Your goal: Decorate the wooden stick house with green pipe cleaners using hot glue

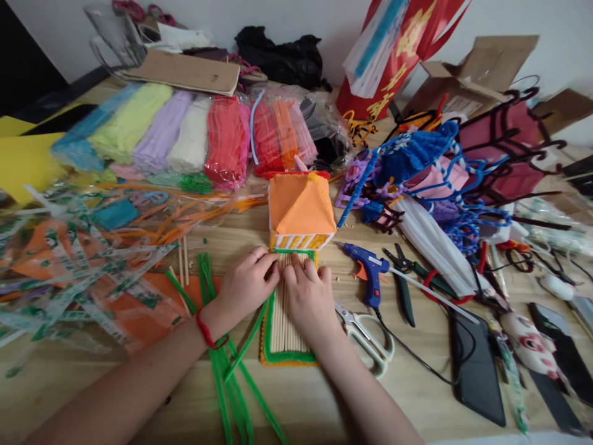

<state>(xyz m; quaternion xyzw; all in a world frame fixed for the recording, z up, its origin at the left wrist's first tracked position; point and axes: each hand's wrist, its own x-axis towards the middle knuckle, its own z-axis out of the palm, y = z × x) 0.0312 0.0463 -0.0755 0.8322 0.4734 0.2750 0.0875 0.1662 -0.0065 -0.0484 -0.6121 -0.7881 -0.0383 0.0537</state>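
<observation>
Evidently, my half-curled left hand (248, 278) borders and right hand (311, 296) overlies the stick panel (283, 330), running lengthwise back between them, though I cannot tell their grip.

On the worktop (430, 411), red bag (399, 62) with gold lettering, white-and-blue packet (372, 52) against its front. Right of the red bag, open cardboard box (440, 89); nearer and rightward, dark-screened phone (477, 371). Left of it, black plastic bag (282, 59); farther left, brown notebook (185, 69), glass pitcher (113, 37), yellow sheets (28, 164).
</observation>
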